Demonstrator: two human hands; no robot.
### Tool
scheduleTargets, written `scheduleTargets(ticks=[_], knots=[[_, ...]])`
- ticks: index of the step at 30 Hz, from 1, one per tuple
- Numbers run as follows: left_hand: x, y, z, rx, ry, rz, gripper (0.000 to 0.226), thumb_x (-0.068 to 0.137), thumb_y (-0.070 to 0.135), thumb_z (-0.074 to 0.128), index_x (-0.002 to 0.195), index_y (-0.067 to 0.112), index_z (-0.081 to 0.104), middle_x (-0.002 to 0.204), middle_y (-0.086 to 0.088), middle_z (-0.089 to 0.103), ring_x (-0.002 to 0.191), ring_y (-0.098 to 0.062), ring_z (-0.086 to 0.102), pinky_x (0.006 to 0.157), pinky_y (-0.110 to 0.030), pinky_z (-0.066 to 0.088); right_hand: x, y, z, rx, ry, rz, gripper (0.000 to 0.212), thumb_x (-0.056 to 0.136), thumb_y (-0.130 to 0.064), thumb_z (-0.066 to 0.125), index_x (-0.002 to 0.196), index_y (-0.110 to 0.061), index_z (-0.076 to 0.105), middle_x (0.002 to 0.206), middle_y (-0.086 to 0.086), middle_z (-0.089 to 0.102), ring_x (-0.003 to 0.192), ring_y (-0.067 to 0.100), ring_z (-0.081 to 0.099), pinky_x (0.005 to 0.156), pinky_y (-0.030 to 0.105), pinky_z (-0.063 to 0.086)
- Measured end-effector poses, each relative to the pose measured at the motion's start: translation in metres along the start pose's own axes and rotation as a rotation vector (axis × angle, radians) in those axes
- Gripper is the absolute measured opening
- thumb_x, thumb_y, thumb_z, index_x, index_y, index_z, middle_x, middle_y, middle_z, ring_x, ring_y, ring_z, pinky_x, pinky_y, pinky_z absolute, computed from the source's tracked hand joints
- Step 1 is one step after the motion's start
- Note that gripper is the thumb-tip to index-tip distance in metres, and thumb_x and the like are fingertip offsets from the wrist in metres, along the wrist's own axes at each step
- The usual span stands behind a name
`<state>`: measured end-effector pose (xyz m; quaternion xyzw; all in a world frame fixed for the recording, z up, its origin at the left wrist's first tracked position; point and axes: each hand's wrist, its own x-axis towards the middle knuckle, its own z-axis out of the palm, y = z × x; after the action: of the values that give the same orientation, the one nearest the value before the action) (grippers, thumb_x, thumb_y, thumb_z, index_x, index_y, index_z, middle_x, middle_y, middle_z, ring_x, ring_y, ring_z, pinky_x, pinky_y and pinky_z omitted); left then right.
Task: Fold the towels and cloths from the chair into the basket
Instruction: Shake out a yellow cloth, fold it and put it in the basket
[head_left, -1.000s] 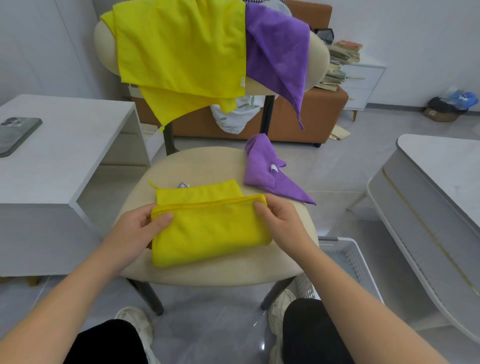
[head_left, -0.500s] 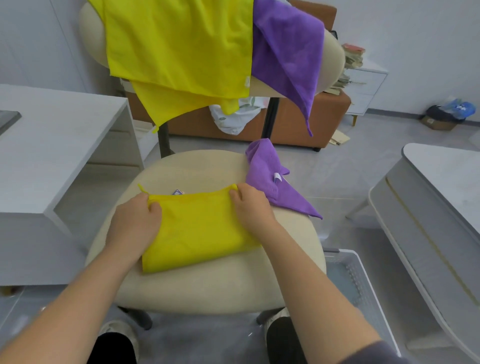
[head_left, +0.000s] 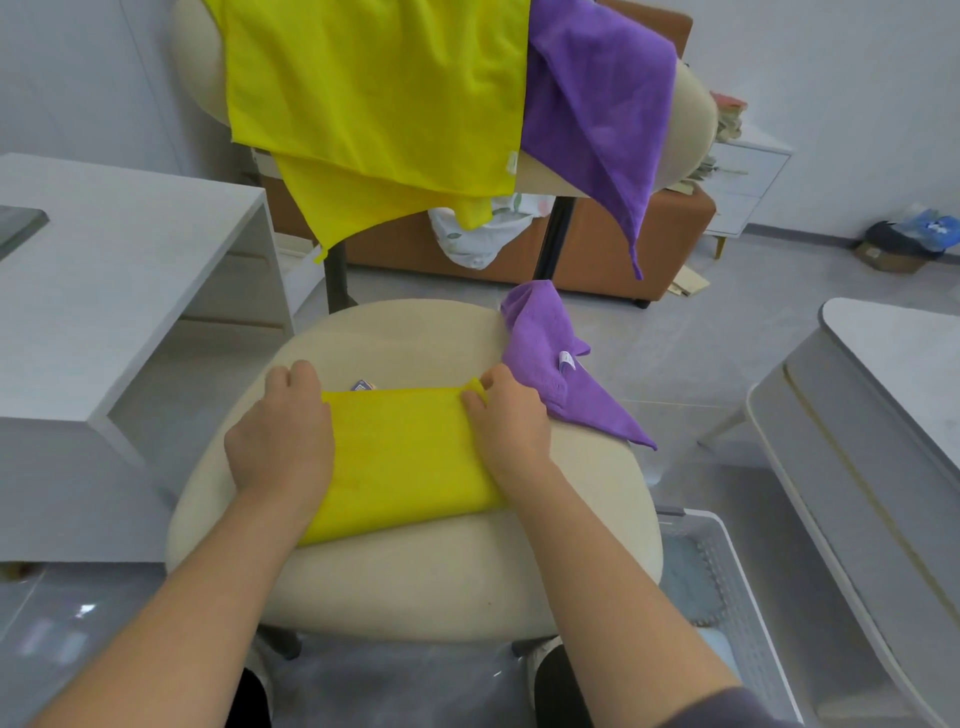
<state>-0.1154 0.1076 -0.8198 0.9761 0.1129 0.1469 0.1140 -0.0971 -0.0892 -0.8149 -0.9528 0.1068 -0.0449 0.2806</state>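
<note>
- Cream chair seat (head_left: 415, 571) in front of me carries the yellow cloth (head_left: 410, 457), folded into a flat rectangle.
- My left hand (head_left: 283, 431) lies over its left edge, fingers curled round the far left corner.
- My right hand (head_left: 506, 421) pinches the far right corner between thumb and fingers.
- A crumpled purple cloth (head_left: 550, 358) sits on the seat, touching my right hand, with one point hanging off the edge.
- Over the chair back hang a yellow towel (head_left: 374, 88) and a purple towel (head_left: 597, 98), side by side.
- The white basket (head_left: 727, 561) stands on the floor at the seat's right.
</note>
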Motion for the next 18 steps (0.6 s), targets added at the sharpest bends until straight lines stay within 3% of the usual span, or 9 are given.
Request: scheduleTargets(ticks=[3, 5, 6, 8, 10, 13, 14, 16, 18], knots=[[0.004, -0.001, -0.001, 0.035, 0.088, 0.192, 0.022, 0.083, -0.005, 0.053, 0.094, 0.006, 0.067, 0.1, -0.016, 0.055, 0.089, -0.036, 0.052, 0.068, -0.042, 0.037, 0.0, 0.0, 0.0, -0.005, -0.004, 0.006, 0.028, 0.096, -0.037, 0.052, 0.113, -0.015, 0.053, 0.109, 0.015, 0.064, 0.101, 0.036, 0.058, 0.079, 0.039, 0.045], [-0.001, 0.01, -0.005, -0.051, 0.083, 0.357, 0.034, 0.085, 0.007, 0.044, 0.107, 0.008, 0.07, 0.12, -0.015, 0.06, 0.112, -0.036, 0.052, 0.087, -0.044, 0.038, 0.0, 0.0, 0.0, -0.005, -0.012, 0.001, 0.028, 0.096, -0.037, 0.052, 0.113, -0.015, 0.054, 0.109, 0.014, 0.064, 0.101, 0.036, 0.058, 0.079, 0.039, 0.045], [-0.006, 0.018, -0.009, -0.073, -0.013, 0.414, 0.046, 0.089, 0.023, 0.034, 0.121, 0.01, 0.064, 0.136, -0.015, 0.053, 0.129, -0.033, 0.044, 0.101, -0.045, 0.033, 0.001, 0.0, -0.001, -0.002, -0.015, 0.001, 0.029, 0.097, -0.038, 0.051, 0.113, -0.014, 0.054, 0.109, 0.014, 0.064, 0.101, 0.036, 0.058, 0.079, 0.039, 0.045], [-0.019, 0.029, -0.008, -0.02, -0.281, 0.479, 0.082, 0.084, 0.053, 0.0, 0.149, 0.013, 0.031, 0.16, -0.008, 0.018, 0.148, -0.024, 0.012, 0.117, -0.045, 0.011, 0.0, -0.002, -0.004, 0.017, -0.014, 0.013, 0.03, 0.099, -0.039, 0.045, 0.112, -0.013, 0.054, 0.109, 0.016, 0.064, 0.102, 0.037, 0.058, 0.08, 0.04, 0.045], [-0.026, 0.028, 0.001, 0.063, -0.441, 0.458, 0.1, 0.068, 0.061, -0.019, 0.154, 0.017, 0.004, 0.162, -0.003, -0.008, 0.148, -0.019, -0.01, 0.119, -0.043, -0.001, -0.003, -0.005, -0.008, 0.015, 0.01, -0.001, 0.033, 0.102, -0.036, 0.037, 0.11, -0.01, 0.055, 0.11, 0.016, 0.062, 0.101, 0.038, 0.057, 0.079, 0.041, 0.044], [-0.027, 0.023, 0.01, 0.098, -0.457, 0.453, 0.101, 0.064, 0.059, -0.023, 0.154, 0.019, -0.004, 0.161, -0.002, -0.015, 0.147, -0.018, -0.017, 0.119, -0.042, -0.005, -0.01, -0.009, -0.015, -0.1, 0.111, -0.121, 0.029, 0.103, -0.024, 0.031, 0.11, -0.009, 0.055, 0.114, 0.013, 0.054, 0.101, 0.036, 0.055, 0.073, 0.039, 0.039], [-0.026, 0.023, 0.01, 0.101, -0.453, 0.456, 0.1, 0.064, 0.059, -0.023, 0.154, 0.02, -0.004, 0.161, -0.002, -0.015, 0.147, -0.018, -0.017, 0.119, -0.042, -0.005, -0.013, -0.009, -0.017, -0.119, 0.13, -0.181, 0.027, 0.102, -0.017, 0.033, 0.115, -0.009, 0.055, 0.119, 0.012, 0.053, 0.107, 0.034, 0.053, 0.076, 0.039, 0.039], [-0.027, 0.024, 0.011, 0.102, -0.452, 0.453, 0.1, 0.064, 0.059, -0.023, 0.154, 0.02, -0.003, 0.161, -0.002, -0.015, 0.147, -0.018, -0.017, 0.119, -0.042, -0.006, -0.02, -0.008, -0.014, -0.13, 0.08, -0.31, 0.037, 0.099, -0.008, 0.037, 0.134, -0.008, 0.049, 0.139, 0.011, 0.047, 0.127, 0.031, 0.044, 0.096, 0.039, 0.038], [-0.028, 0.024, 0.011, 0.104, -0.453, 0.448, 0.101, 0.064, 0.059, -0.023, 0.155, 0.02, -0.002, 0.161, -0.002, -0.013, 0.147, -0.018, -0.016, 0.119, -0.042, -0.005, -0.029, -0.004, -0.006, -0.185, -0.096, -0.381, 0.046, 0.103, -0.017, 0.034, 0.148, -0.008, 0.031, 0.157, 0.008, 0.026, 0.145, 0.025, 0.021, 0.115, 0.041, 0.019]])
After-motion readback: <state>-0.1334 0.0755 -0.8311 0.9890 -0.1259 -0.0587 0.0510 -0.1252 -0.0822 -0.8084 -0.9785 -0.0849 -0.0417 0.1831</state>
